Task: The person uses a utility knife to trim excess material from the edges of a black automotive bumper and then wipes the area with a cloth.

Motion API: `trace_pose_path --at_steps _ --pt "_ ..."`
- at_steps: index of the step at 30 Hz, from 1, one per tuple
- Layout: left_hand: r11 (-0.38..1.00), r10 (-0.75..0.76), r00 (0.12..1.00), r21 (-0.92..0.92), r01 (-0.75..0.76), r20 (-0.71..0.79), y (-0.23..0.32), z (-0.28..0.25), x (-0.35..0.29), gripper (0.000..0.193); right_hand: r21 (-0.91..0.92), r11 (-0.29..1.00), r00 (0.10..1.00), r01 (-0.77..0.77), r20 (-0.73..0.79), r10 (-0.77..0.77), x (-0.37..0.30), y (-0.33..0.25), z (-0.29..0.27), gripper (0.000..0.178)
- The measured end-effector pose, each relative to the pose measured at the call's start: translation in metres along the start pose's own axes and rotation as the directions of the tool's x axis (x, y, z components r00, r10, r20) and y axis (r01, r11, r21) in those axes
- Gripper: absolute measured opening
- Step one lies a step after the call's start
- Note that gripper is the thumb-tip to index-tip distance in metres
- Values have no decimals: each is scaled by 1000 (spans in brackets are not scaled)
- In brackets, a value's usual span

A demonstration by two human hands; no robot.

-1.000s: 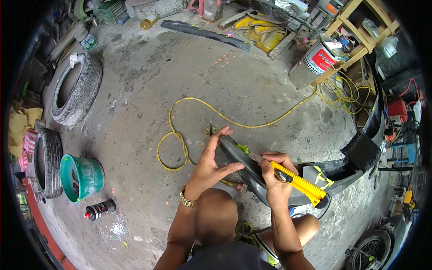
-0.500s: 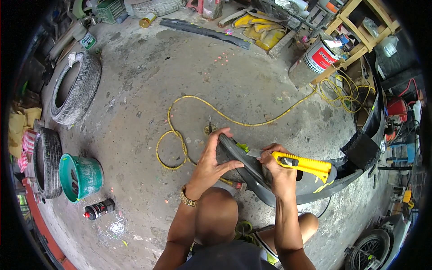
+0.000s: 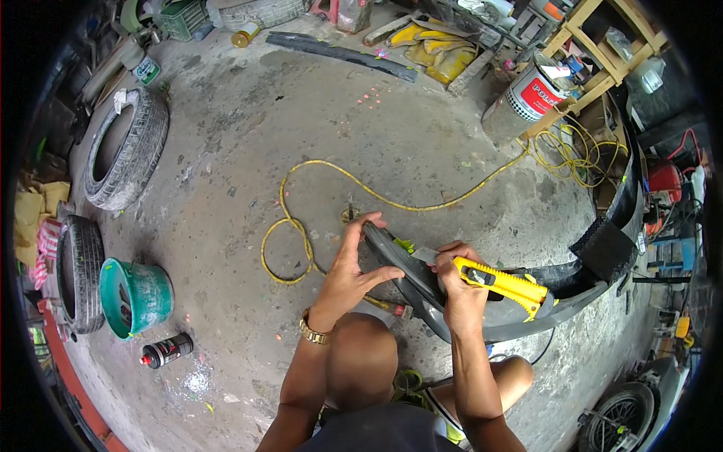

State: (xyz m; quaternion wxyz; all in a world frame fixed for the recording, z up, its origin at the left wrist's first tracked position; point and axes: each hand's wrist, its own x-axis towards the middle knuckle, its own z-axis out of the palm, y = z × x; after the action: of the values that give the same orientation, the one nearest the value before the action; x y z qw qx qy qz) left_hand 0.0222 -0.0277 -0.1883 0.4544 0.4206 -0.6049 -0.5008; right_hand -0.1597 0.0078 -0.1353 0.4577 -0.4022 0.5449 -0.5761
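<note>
A long, curved dark grey car bumper (image 3: 520, 325) lies across in front of me, its near-left end raised over my knees. My left hand (image 3: 354, 267) grips that raised end, thumb on the near side and fingers around the tip. In my right hand (image 3: 461, 290) is a yellow utility knife (image 3: 506, 283) with its blade (image 3: 426, 255) out. The blade points left and lies against or close to the bumper's edge, beside a small bright green scrap (image 3: 404, 245). Whether it cuts in cannot be made out.
A yellow hose (image 3: 380, 197) loops over the concrete floor beyond my hands. To the left are two tyres (image 3: 143, 162), a green bucket (image 3: 158, 297) and a black bottle (image 3: 167, 350). A large metal can (image 3: 520, 105) stands far right; a spoked wheel (image 3: 617, 422) is near right.
The knife has tilted, its handle's rear end swinging slightly toward me. My right hand has shifted a little, and the bumper end has moved slightly left with my left hand.
</note>
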Motion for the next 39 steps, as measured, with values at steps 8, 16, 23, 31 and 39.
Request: trace_pose_path --at_steps 8,16,23,31,39 --pt "1000 4 1000 -20 -4 0 0 1 0 88 -29 999 1000 16 10 -15 -1 -2 2 5" --pt "1000 22 1000 -1 -22 3 -1 0 1 88 -147 983 994 112 26 -109 0 -5 2 3" --pt "999 5 1000 41 -4 -24 1 0 1 90 -241 965 971 102 237 -43 19 -20 -6 6" --pt "1000 8 1000 24 -8 -27 -3 2 1 90 92 987 979 -132 169 115 19 4 -10 7" --pt "998 15 999 -66 -17 -29 -10 2 1 90 329 926 973 -185 191 127 17 10 -13 6"
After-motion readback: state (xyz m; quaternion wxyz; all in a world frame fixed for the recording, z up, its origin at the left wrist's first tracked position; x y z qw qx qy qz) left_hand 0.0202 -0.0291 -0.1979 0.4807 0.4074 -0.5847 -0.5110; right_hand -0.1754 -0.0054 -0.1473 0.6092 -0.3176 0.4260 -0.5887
